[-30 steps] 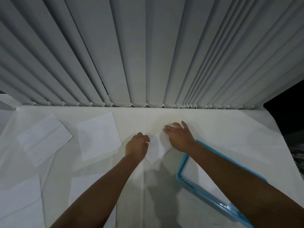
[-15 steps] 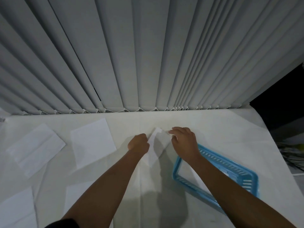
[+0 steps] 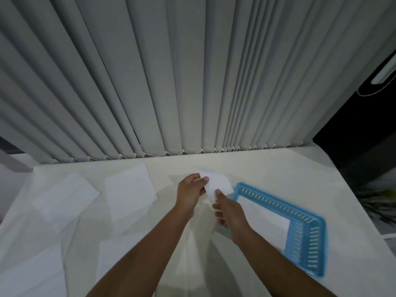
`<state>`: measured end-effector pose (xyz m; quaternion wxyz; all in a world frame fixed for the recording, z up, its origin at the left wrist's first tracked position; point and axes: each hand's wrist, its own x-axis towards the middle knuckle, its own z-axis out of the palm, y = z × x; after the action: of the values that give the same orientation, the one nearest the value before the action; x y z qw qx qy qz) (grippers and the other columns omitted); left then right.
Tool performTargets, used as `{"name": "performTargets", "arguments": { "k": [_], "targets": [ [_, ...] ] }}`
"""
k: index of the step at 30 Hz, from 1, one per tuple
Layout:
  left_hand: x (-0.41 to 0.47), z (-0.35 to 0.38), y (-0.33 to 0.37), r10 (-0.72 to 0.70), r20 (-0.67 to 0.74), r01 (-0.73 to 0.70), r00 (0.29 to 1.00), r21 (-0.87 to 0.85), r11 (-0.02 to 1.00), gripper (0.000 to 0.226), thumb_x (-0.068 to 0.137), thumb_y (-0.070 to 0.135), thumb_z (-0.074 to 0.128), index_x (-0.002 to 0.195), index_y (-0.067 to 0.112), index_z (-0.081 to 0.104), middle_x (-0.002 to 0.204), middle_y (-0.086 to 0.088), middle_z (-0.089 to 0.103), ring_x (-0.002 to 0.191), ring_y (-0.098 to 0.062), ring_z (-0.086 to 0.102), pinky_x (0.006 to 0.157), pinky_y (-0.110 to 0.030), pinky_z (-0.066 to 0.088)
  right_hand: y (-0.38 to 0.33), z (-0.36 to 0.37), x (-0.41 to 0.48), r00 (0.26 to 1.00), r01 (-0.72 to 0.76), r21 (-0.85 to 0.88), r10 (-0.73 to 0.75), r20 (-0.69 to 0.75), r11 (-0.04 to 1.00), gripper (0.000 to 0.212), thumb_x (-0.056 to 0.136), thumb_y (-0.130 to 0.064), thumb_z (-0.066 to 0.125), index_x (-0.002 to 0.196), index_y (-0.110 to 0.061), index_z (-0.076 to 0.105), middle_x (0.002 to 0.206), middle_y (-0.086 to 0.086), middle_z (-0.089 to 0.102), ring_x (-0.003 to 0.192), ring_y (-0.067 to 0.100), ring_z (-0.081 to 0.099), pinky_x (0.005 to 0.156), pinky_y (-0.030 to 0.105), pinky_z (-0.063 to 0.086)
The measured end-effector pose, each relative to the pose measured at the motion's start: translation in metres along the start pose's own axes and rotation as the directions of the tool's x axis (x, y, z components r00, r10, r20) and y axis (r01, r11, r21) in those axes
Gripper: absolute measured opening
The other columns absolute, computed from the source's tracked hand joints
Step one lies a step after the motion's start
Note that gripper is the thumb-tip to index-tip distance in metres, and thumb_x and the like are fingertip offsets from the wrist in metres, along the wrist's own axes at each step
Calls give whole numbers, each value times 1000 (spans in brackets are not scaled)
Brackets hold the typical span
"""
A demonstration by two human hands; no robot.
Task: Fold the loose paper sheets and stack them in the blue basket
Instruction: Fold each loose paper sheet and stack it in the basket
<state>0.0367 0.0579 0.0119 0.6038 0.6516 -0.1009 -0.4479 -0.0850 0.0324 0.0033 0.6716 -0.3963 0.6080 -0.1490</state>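
Lifted off the white surface (image 3: 278,168) since earlier: small folded white paper sheet (image 3: 216,183), centre frame, pinched by left hand (image 3: 189,192) and right hand (image 3: 229,213). Blue slotted plastic basket (image 3: 308,239), lower right, holds folded paper; four loose white sheets (image 3: 128,189) remain left.

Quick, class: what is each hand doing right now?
Left hand: closed, pinching the folded paper at its top.
Right hand: closed, pinching the same paper's lower edge.

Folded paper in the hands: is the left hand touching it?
Touching. The head view shows the left hand pinching the folded paper's upper corner, thumb lying on the sheet; the right hand grips its lower edge.
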Motion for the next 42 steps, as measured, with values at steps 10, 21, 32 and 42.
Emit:
{"name": "performTargets", "arguments": {
  "k": [10, 21, 32, 42],
  "targets": [
    [-40, 28, -13, -83, 27, 87, 996, -182, 979, 14, 87, 12, 65, 73, 10, 65, 85, -9, 68, 83, -21, 63, 90, -34, 54, -5, -52, -29, 950, 297, -1, -295, -105, 955, 12, 86, -19, 68, 94, -11, 67, 85, 5, 67, 72, 15, 59, 76, 34, 51],
    [-55, 65, -21, -115, 16, 117, 993, -139, 983, 5, 86, 15, 68, 85, 10, 67, 82, -7, 67, 74, -16, 61, 72, -24, 50, 17, -141, -41, 907, 355, -72, -362, -216, 932, 9, 86, -15, 67, 83, -7, 67, 68, 3, 60, 62, 15, 51, 61, 25, 42],
    [-58, 58, -50, 51, 108, -106, 993, 605, 789, 19, 83, 31, 63, 93, 20, 75, 103, 0, 71, 98, -20, 64, 90, -32, 49, 43, -177, -22, 903, 257, -24, -249, -349, 966, 17, 85, -16, 69, 69, -12, 63, 59, 2, 54, 54, 11, 47, 47, 17, 38],
    [-35, 53, -67, 102, 145, -173, 984, 916, 363, 35, 98, 29, 36, 122, 36, 61, 151, -1, 36, 139, -25, 24, 111, -38, 30, 58, -183, -15, 902, 179, -107, -206, -379, 978, 22, 84, -19, 71, 63, -20, 63, 66, 1, 61, 60, 14, 52, 66, 29, 43]
  ]
}}
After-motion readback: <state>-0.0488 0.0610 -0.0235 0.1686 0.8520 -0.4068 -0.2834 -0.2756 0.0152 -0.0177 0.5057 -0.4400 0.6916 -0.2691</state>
